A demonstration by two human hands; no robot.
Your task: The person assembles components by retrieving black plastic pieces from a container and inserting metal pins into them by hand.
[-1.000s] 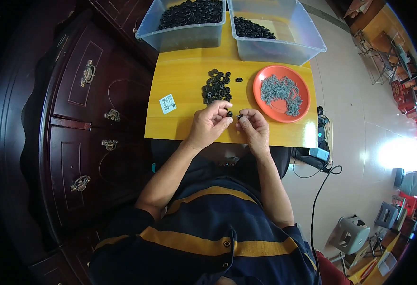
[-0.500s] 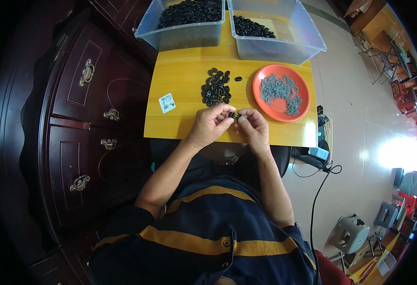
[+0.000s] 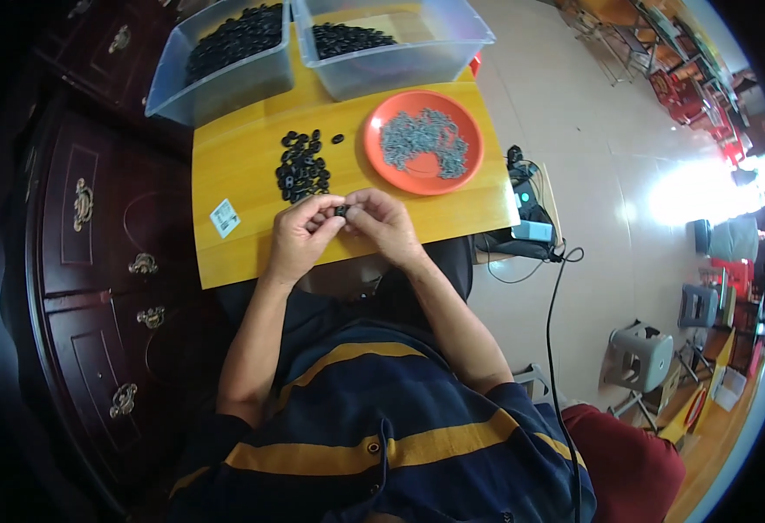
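Near the table's front edge, my left hand pinches a small black oval piece between thumb and fingertips. My right hand meets it from the other side, its thumb and fingers closed at the same piece; anything else in that pinch is hidden. Just beyond my hands lies a loose pile of black oval pieces, some showing holes. One single black piece sits apart from the pile. To its right, an orange-red plate holds a heap of small grey metal parts that look like screws.
Two clear plastic bins, a left one and a right one, hold more black pieces at the table's far side. A white label lies at left. Dark wooden cabinets flank the left; a black cable hangs at right.
The view has shifted, so table and hands appear farther left and slightly turned. My fingertips have drawn closer together around the black piece, closing the small gap between the hands.
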